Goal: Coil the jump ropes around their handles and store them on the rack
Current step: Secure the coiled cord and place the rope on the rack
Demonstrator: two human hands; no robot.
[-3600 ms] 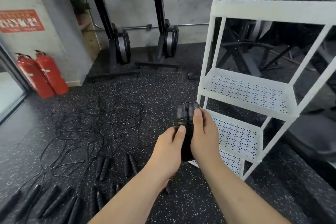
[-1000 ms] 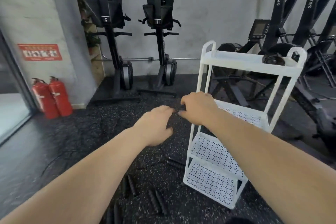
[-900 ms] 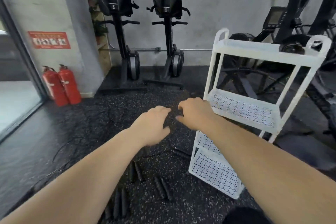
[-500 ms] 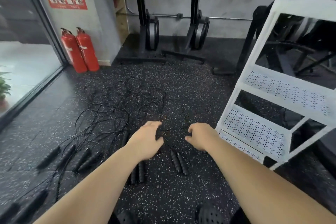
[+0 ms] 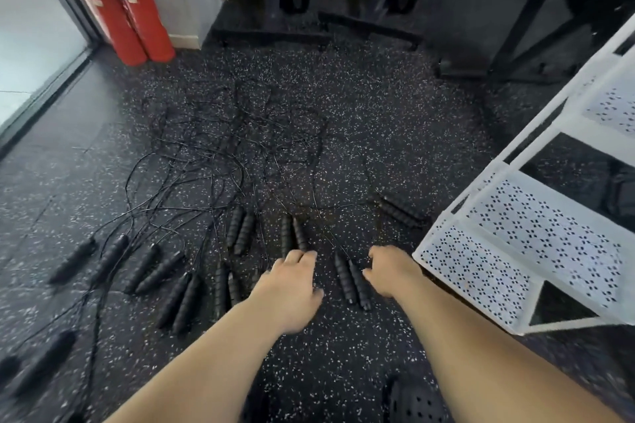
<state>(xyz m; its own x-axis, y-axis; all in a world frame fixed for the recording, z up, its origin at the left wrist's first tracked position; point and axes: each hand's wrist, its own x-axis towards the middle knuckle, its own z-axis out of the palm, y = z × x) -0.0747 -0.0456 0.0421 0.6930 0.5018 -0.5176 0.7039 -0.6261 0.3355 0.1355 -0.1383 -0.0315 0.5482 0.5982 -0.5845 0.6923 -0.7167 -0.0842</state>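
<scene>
Several black jump ropes lie on the speckled floor, their thin cords [image 5: 220,151] tangled together. One pair of black handles [image 5: 352,282] lies side by side between my two hands. My left hand [image 5: 292,285] hovers just left of it, fingers relaxed and holding nothing. My right hand [image 5: 390,271] hangs just right of that pair, fingers loosely bent and empty. Further handle pairs lie ahead [image 5: 292,233], at the left [image 5: 240,228] and near the rack [image 5: 400,209]. The white perforated rack [image 5: 481,271] stands at the right.
More handles [image 5: 147,268] spread along the floor to the left, blurred at the edge. Two red fire extinguishers [image 5: 130,7] stand at the back left beside a glass door. Black machine bases [image 5: 309,33] line the back wall. My black shoe [image 5: 412,402] shows at the bottom.
The coiled rope that both hands held earlier is gone from them. My view has tipped down to the floor, and both empty hands have dropped towards the handles.
</scene>
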